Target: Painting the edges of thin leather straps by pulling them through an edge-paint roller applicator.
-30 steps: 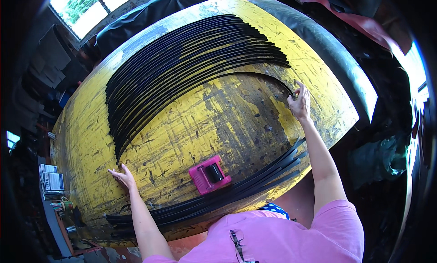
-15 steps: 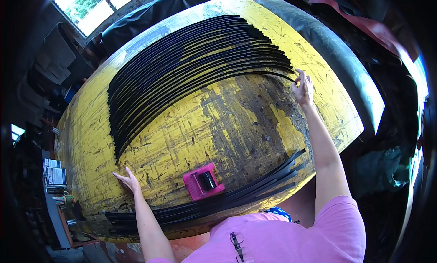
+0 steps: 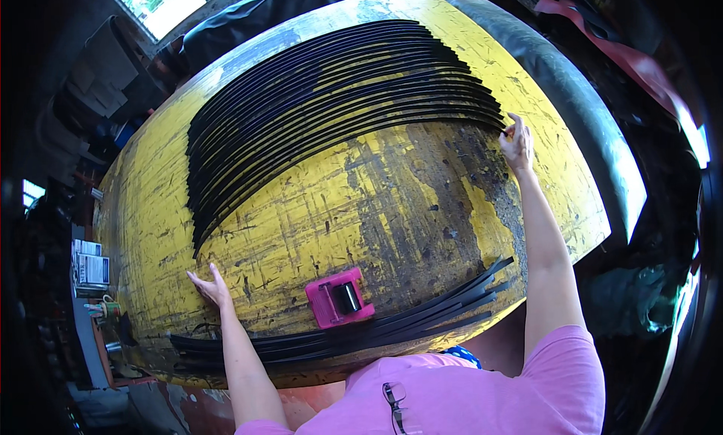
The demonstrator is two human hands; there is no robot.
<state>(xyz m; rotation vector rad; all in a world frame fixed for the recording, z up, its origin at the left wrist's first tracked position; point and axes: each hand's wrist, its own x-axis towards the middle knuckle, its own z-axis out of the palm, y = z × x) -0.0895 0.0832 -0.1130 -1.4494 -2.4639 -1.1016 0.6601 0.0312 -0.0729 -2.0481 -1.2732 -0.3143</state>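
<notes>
Many thin black strips [image 3: 331, 81] lie side by side in a wide band across the yellow, scuffed table top [image 3: 301, 209]. My right hand [image 3: 517, 145] is at the right end of the nearest strip, thumb and finger pinched at its tip. Near the left ends of the strips, my left hand [image 3: 211, 286] has its fingers spread and holds nothing. A pink tape dispenser [image 3: 324, 303] with a dark roll stands between my arms. Along the near edge lies a loose bundle of more black strips [image 3: 407, 314], partly behind my left forearm.
Past the table's right side lies a large dark roll of sheet material [image 3: 561, 81]. A red sheet [image 3: 625, 51] hangs farther right. Small boxes [image 3: 92, 269] and a container of tools [image 3: 111, 310] stand beyond the left edge. Dark covered material [image 3: 256, 21] sits behind the far edge.
The nearest strip's right end has moved away from me, closer to the strip beside it, with my right hand at its tip. My left hand stays spread. The whole view has shifted slightly.
</notes>
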